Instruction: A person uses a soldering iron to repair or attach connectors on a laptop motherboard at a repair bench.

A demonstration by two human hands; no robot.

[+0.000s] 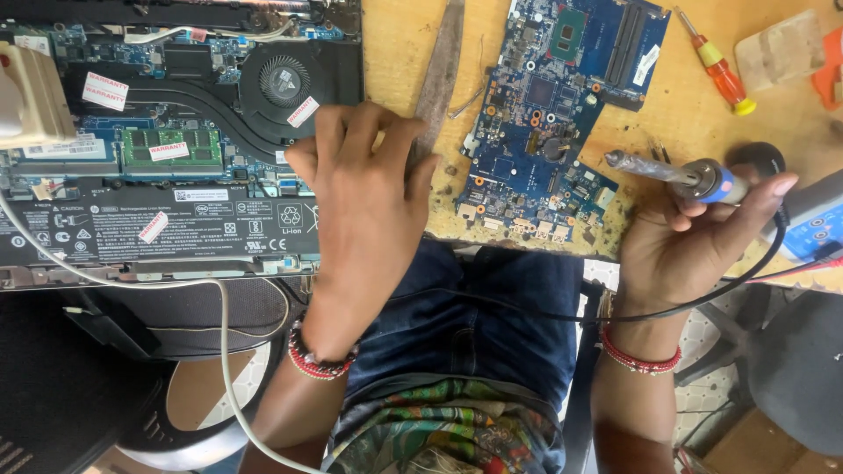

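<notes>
- Closest to the lens is the person's lap: a bright patterned shirt over blue denim shorts, and both forearms reach up toward the wooden workbench.
- Each wrist wears a red beaded bracelet.
- The right hand is wrapped around a soldering iron, fingers closed on its blue and silver grip, with the thumb lying along the handle.
- The iron lies nearly level, its dull grey, crusted tip pointing left toward the bare blue circuit board and stopping just short of the board's right edge.
- The iron's black cord loops down under the hand and across the lap.
- The left hand rests flat, palm down with the fingers together and holding nothing, on the right edge of an opened laptop.
- In the laptop you can see a round black fan, a green memory stick and a long black battery with white stickers.
- The blue board lies on the bench between the hands, a square chip near its top and rows of sockets beside it.
- A red and yellow screwdriver lies well off, top right.
- The laptop is cut off at the left and top, and the hand hides its right corner.
- A white cable runs out of frame below.
- A blue device at the right edge is too cropped to identify.
</notes>
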